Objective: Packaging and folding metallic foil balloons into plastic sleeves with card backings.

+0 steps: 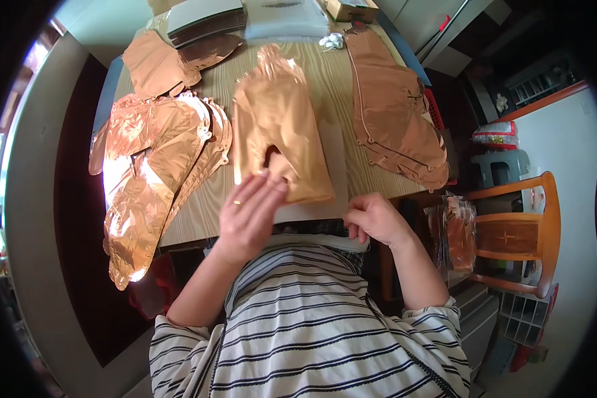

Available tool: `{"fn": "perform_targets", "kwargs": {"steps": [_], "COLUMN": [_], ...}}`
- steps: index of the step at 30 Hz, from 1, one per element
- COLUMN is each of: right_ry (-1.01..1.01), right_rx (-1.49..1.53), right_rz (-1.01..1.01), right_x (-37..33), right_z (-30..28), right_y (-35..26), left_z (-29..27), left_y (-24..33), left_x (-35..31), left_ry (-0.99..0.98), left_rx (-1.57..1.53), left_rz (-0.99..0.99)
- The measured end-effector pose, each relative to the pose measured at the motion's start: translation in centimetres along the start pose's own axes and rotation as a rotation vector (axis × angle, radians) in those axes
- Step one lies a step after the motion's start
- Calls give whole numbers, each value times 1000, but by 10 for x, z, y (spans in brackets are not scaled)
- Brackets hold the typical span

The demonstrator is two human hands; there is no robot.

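A folded rose-gold foil balloon (278, 126) lies on the table in front of me, its narrow crumpled end pointing away. A gap with a dark curved edge shows near its close end. My left hand (249, 209) rests its outstretched fingers on the balloon's near left part, beside that gap; a ring is on one finger. My right hand (377, 220) is at the table's front edge, right of the balloon and apart from it. Its fingers are curled closed, and whatever may be in them is hidden. A pale sheet (338, 152) lies partly under the balloon.
Flat rose-gold foil balloons lie in a left pile (152, 146) that hangs over the table's front edge, and in a right stack (391, 106). At the back are a stack of dark boards (205, 16), clear plastic sheets (285, 23) and a cardboard box (351, 10). A wooden chair (511, 235) stands right.
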State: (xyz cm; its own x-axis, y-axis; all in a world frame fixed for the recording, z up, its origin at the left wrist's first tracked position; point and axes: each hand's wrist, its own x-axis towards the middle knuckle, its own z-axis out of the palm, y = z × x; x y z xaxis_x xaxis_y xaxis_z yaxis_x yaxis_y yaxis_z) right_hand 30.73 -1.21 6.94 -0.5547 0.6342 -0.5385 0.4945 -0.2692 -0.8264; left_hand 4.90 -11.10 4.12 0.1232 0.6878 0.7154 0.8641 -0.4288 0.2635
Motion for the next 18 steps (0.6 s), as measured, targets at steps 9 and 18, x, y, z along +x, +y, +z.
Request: {"fn": "perform_targets", "kwargs": {"steps": [9,18], "right_ry": [-103,560], "right_rx": [-28,-792], "right_rz": [63,-422], "right_x": [-2,-32], "right_z": [-16,13], "right_y": [20,8], "left_z": [0,-6], "left_y": [2,-26], "left_x": [-15,-9], "left_ry": [-530,-476], "left_rx": [-170,-104], "left_rz": [54,-35]}}
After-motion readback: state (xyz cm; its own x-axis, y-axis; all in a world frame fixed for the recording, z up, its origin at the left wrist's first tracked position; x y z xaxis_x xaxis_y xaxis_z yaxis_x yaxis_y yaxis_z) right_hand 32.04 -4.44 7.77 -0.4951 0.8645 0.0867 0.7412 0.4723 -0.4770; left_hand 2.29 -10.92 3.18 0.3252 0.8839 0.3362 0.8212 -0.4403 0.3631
